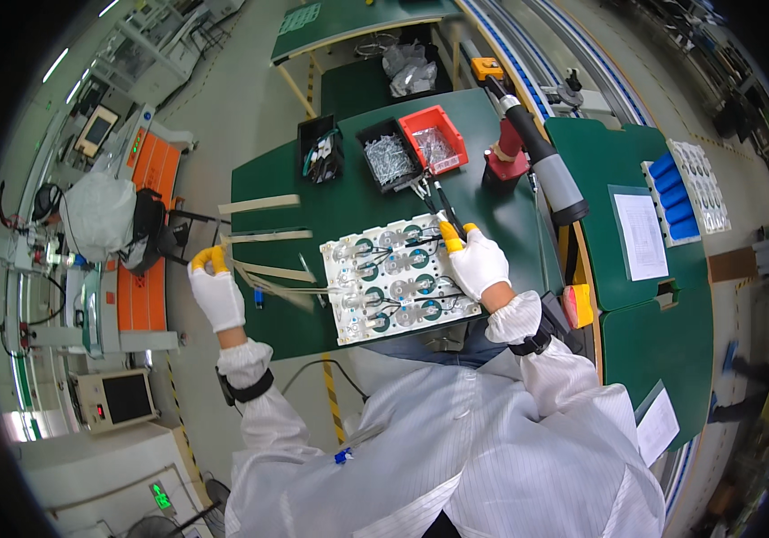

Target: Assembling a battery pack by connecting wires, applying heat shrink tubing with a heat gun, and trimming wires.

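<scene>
A white molded plastic panel (344, 309) lies on the green table in front of me, fitted with clear round parts, green rings and black wires. My left hand (217, 291), in a white glove with yellow fingertips, is beyond the table's left edge. Its fingers are pinched on a thin cream strip (286, 289) that stretches toward the panel and is partly blurred. Other cream strips (259, 204) fan out over the table edge beside it. At the panel's right side, my gloved right hand (481, 266) is closed around black-handled pliers (446, 202), which point away from me.
Behind the panel stand a black bin of screws (390, 160), a red bin (434, 139) of small metal parts and a black box (320, 152). A cordless power tool (541, 157) stands at the right. Farther right are paper sheets (639, 233) and a blue-and-white panel (671, 197).
</scene>
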Action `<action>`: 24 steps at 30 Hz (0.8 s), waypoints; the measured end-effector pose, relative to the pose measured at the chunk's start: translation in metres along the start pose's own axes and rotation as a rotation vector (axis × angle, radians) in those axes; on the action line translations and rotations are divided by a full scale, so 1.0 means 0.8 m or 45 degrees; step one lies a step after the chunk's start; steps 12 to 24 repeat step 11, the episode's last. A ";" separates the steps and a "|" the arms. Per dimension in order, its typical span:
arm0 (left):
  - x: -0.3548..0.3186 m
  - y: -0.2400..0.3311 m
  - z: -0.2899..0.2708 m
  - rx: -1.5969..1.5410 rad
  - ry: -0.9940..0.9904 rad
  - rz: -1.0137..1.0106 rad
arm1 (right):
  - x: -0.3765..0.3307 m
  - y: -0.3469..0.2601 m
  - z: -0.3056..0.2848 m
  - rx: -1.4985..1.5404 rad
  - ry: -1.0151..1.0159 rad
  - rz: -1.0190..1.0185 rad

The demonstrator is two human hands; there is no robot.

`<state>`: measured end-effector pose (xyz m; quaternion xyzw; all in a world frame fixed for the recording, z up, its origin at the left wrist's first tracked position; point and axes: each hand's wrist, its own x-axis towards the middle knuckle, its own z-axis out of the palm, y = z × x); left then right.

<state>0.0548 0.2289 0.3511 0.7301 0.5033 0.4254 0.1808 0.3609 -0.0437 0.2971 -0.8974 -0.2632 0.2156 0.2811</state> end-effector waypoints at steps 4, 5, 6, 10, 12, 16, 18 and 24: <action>0.012 -0.119 0.045 0.446 -0.136 -0.022 | -0.005 -0.009 0.003 0.002 -0.060 0.021; 0.001 -0.137 0.066 0.675 -0.176 -0.138 | -0.004 -0.008 0.000 0.026 -0.090 0.016; -0.022 -0.092 0.114 0.856 -0.411 -0.267 | 0.004 0.011 -0.014 0.037 -0.053 0.078; -0.074 -0.192 0.132 -0.600 -0.837 -0.479 | -0.014 -0.030 -0.042 0.133 -0.327 0.104; -0.059 -0.168 0.193 -0.641 -0.948 -0.412 | -0.006 -0.013 -0.022 0.091 -0.129 -0.023; -0.059 -0.168 0.193 -0.641 -0.948 -0.412 | -0.006 -0.013 -0.022 0.091 -0.129 -0.023; -0.059 -0.168 0.193 -0.641 -0.948 -0.412 | -0.006 -0.013 -0.022 0.091 -0.129 -0.023; -0.059 -0.168 0.193 -0.641 -0.948 -0.412 | -0.006 -0.013 -0.022 0.091 -0.129 -0.023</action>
